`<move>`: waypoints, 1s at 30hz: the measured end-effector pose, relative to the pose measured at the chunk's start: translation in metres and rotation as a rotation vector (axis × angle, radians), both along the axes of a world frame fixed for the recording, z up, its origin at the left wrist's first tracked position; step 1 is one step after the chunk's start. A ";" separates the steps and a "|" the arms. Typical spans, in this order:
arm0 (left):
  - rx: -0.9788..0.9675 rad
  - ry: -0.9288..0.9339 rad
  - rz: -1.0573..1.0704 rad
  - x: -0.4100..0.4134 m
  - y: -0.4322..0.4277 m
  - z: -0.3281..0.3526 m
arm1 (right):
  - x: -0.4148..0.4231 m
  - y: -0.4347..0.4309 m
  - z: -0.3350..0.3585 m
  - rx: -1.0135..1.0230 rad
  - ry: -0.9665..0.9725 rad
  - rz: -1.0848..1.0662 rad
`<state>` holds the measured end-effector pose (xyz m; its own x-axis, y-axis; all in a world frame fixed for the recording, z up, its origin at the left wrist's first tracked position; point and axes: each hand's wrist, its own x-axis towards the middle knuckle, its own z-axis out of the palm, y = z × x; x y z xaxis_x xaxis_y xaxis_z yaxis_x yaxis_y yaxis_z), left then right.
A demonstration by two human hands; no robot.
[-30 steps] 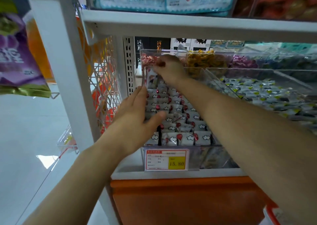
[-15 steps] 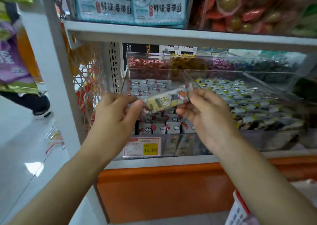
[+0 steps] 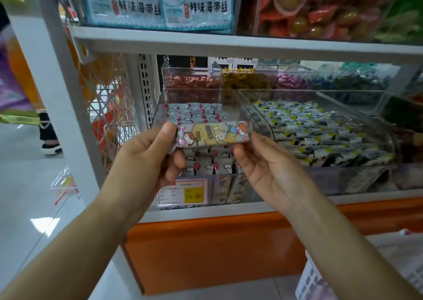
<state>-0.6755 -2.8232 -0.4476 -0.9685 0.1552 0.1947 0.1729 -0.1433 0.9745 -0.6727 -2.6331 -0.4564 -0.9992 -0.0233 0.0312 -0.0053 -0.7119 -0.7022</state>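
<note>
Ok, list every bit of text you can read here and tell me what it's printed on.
"鲜味海带丝": on each of the two blue packets on the top shelf.
"15.80": on the yellow part of the price tag.
Snack packet, pinched between left hand and right hand: large characters lie sideways, too blurred to read.
Small print on the price tag and blue packets: too small to read.

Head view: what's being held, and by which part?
A snack packet, held by its two short ends: left hand pinches the left end, right hand the right end.
</note>
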 end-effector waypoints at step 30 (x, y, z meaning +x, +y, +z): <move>-0.511 0.265 0.053 0.006 -0.006 0.009 | 0.000 0.005 -0.009 0.933 0.351 -0.348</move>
